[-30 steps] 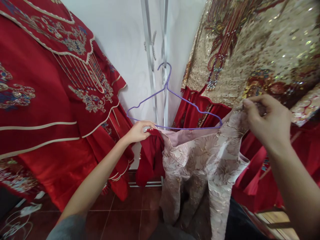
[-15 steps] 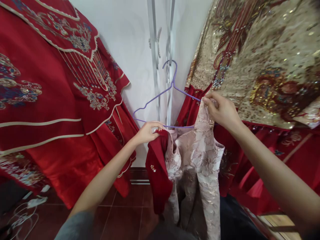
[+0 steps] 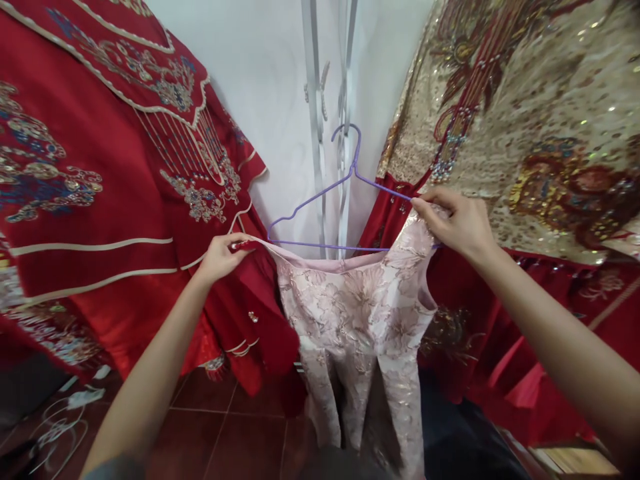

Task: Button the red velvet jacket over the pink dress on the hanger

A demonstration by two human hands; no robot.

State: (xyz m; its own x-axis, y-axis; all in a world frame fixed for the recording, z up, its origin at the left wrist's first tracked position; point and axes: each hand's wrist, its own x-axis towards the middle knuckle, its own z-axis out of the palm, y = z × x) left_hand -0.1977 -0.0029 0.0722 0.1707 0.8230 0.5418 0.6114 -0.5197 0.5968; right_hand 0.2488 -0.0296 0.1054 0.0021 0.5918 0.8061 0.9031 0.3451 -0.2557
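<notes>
A pink floral brocade dress [image 3: 345, 300] with a red sleeve [image 3: 265, 320] on its left side hangs spread between my hands. My left hand [image 3: 223, 257] pinches the dress at the top of the red shoulder, out past the left end of a purple hanger [image 3: 323, 193]. Its fingers are closed on the cloth. My right hand [image 3: 460, 223] grips the pink shoulder strap against the hanger's right arm, fingers closed. The right strap lies over the hanger end; the left shoulder is off the hanger. The hanger's hook rests at a pale metal rack [image 3: 313, 87].
Red embroidered garments [image 3: 115, 220] hang close on the left. A gold sequined garment [image 3: 550, 133] with red skirts [image 3: 530, 333] hangs on the right. A white cable [image 3: 65, 420] lies on the dark red tiled floor [image 3: 245, 427] at lower left.
My left hand has moved left with the red shoulder, stretching the dress's neckline wide and flat. My right hand stays at the strap and hanger end. The view has shifted slightly.
</notes>
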